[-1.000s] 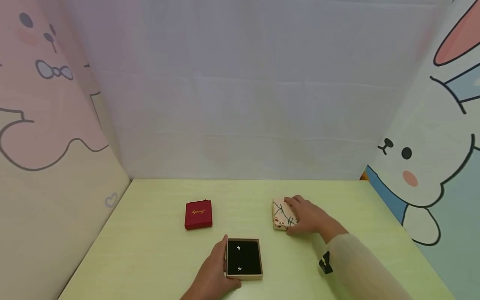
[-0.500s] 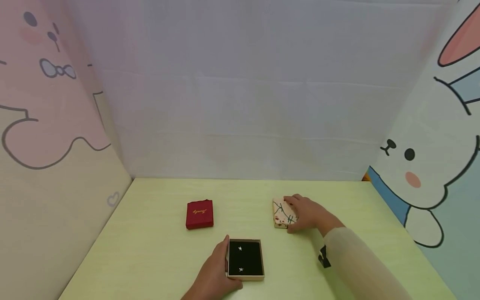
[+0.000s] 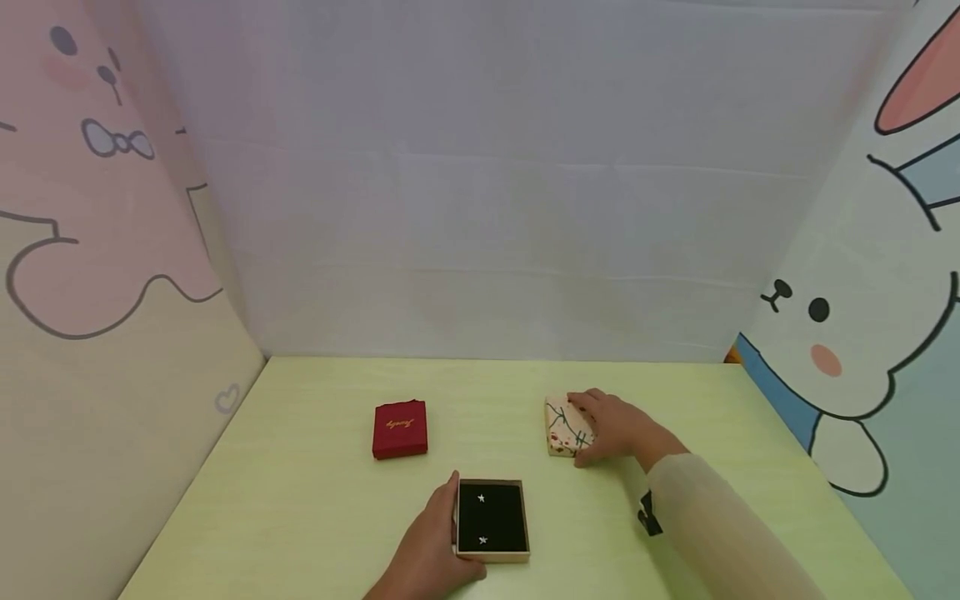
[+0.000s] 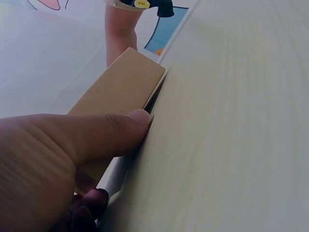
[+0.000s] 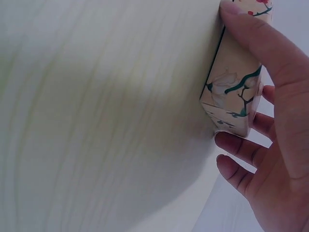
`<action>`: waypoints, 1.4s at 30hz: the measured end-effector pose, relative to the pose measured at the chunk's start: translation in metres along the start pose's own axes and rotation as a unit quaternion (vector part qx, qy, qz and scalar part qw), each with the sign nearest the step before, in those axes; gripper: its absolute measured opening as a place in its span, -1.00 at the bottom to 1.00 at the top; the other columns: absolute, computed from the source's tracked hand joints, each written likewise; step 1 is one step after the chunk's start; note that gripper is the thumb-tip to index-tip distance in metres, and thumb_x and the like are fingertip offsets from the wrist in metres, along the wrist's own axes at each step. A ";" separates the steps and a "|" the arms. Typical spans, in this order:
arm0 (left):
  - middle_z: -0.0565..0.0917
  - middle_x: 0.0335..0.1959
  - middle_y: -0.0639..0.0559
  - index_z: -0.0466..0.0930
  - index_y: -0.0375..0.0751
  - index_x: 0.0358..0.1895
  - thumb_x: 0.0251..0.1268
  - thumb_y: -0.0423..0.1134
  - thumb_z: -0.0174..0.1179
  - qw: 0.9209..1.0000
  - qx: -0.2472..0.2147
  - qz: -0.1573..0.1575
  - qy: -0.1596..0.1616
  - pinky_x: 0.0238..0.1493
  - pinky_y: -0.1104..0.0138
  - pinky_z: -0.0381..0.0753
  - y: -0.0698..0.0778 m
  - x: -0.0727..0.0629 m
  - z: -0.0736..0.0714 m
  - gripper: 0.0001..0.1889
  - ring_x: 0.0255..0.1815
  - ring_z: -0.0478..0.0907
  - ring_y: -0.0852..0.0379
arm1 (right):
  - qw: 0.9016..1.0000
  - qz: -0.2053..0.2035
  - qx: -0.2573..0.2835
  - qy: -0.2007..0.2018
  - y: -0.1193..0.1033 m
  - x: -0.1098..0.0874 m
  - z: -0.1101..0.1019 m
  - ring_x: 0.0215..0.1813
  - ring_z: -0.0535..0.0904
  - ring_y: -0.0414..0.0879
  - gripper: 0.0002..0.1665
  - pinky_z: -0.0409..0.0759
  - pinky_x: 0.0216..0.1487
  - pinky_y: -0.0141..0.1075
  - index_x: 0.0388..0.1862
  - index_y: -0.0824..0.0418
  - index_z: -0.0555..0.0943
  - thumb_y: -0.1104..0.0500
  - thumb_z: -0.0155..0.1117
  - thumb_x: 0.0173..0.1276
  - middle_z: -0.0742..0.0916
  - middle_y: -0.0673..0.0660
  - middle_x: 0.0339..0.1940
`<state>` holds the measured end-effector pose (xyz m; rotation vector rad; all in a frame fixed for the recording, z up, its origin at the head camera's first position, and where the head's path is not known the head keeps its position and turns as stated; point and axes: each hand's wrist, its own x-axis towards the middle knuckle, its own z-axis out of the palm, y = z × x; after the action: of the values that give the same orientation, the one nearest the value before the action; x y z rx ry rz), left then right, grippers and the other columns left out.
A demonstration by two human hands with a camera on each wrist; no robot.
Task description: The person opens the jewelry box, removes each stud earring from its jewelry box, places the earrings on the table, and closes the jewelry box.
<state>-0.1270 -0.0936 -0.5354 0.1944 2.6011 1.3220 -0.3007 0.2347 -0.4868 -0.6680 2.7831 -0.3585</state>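
Observation:
In the head view, my left hand (image 3: 427,542) grips the left side of a shallow square box base (image 3: 491,557). Inside it is a black pad (image 3: 504,517) bearing two small silver star-shaped pieces (image 3: 482,498). The left wrist view shows my thumb against the brown box wall (image 4: 120,82), right by the tabletop. Farther back and to the right, my right hand (image 3: 618,429) holds a cream floral-patterned lid (image 3: 564,425) by opposite edges. In the right wrist view, thumb and fingertips touch the lid's sides (image 5: 231,77); two fingers sit apart from it. The lid's underside is hidden.
A closed red gift box (image 3: 400,429) with gold lettering stands at the back left of the pale table (image 3: 300,500). A white wall panel (image 3: 480,208) rises behind, and cartoon-printed panels (image 3: 847,358) flank the table on both sides.
The head view has shifted slightly, and the right sleeve sits a little farther forward. Both hands keep their grip, with the base and the lid in nearly the same places.

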 end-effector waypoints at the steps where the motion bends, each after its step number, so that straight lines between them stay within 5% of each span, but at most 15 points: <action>1: 0.35 0.43 -0.17 -0.06 -0.31 0.64 -0.26 -0.09 0.74 1.000 0.001 0.000 0.000 0.16 -0.07 0.57 0.000 0.000 0.000 0.39 0.01 0.48 0.04 | 1.000 0.000 0.002 0.001 0.000 0.000 0.000 0.42 0.40 0.26 0.36 0.43 0.30 0.22 0.65 0.14 0.22 -0.30 0.68 -0.03 0.42 0.22 0.48; 13: 0.36 0.42 -0.18 -0.04 -0.32 0.63 -0.27 -0.10 0.73 1.000 0.000 -0.005 0.002 0.20 -0.13 0.53 0.000 0.000 0.002 0.37 0.12 0.47 -0.03 | 0.999 0.003 -0.045 0.025 0.003 -0.007 -0.004 0.41 0.41 0.31 0.44 0.47 0.25 0.24 0.66 0.17 0.19 -0.44 0.62 -0.06 0.40 0.26 0.49; 21: 0.37 0.42 -0.18 -0.03 -0.33 0.63 -0.27 -0.09 0.73 1.000 -0.001 -0.001 -0.003 0.22 -0.15 0.51 -0.001 0.000 0.002 0.37 0.16 0.46 -0.05 | 0.996 0.015 0.008 0.082 -0.006 -0.027 -0.007 0.45 0.34 0.36 0.38 0.41 0.28 0.31 0.64 0.19 0.22 -0.34 0.66 -0.02 0.36 0.30 0.51; 30: 0.36 0.43 -0.17 -0.03 -0.30 0.64 -0.27 -0.07 0.74 1.000 0.004 -0.001 0.004 0.24 -0.14 0.50 -0.004 0.001 0.003 0.38 0.19 0.45 -0.06 | 0.990 -0.006 0.047 0.132 -0.040 -0.043 -0.002 0.45 0.35 0.32 0.20 0.40 0.32 0.26 0.57 0.21 0.34 -0.23 0.66 0.05 0.42 0.28 0.49; 42: 0.37 0.41 -0.16 -0.03 -0.30 0.64 -0.27 -0.06 0.74 1.000 0.003 -0.003 0.003 0.18 -0.10 0.55 -0.002 0.001 0.001 0.38 0.09 0.47 -0.01 | 0.986 -0.007 0.098 0.137 -0.086 -0.055 0.016 0.47 0.38 0.17 0.10 0.42 0.35 0.16 0.49 0.11 0.45 -0.24 0.67 0.03 0.50 0.13 0.44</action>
<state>-0.1277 -0.0934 -0.5376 0.1852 2.6092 1.3141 -0.2132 0.1835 -0.4656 -0.6323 2.9440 -0.7682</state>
